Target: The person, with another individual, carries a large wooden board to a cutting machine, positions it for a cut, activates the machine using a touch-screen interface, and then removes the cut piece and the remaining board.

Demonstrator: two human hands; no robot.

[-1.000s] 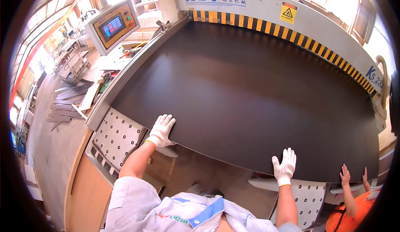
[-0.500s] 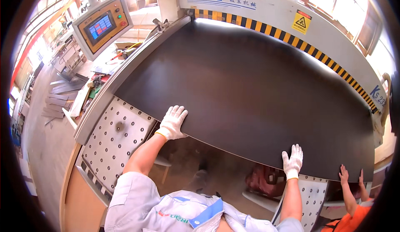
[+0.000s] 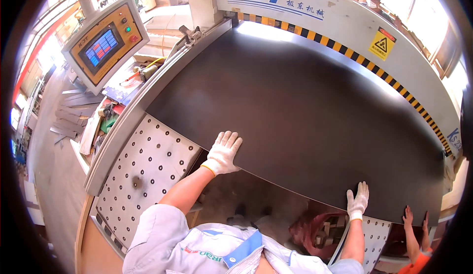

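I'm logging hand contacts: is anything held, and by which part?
No closed grip shows: left hand and right hand lie open on the dark panel at its near edge.

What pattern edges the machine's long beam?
The beam's lower edge has yellow and black stripes, clearest in the head view.

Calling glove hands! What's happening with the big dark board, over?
Left hand, right hand: grip open, on dark board, near edge. Board lying flat. Another person's hands: same edge, farther right.

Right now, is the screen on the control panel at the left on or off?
It's on: the screen glows, showing bright blue and red blocks.
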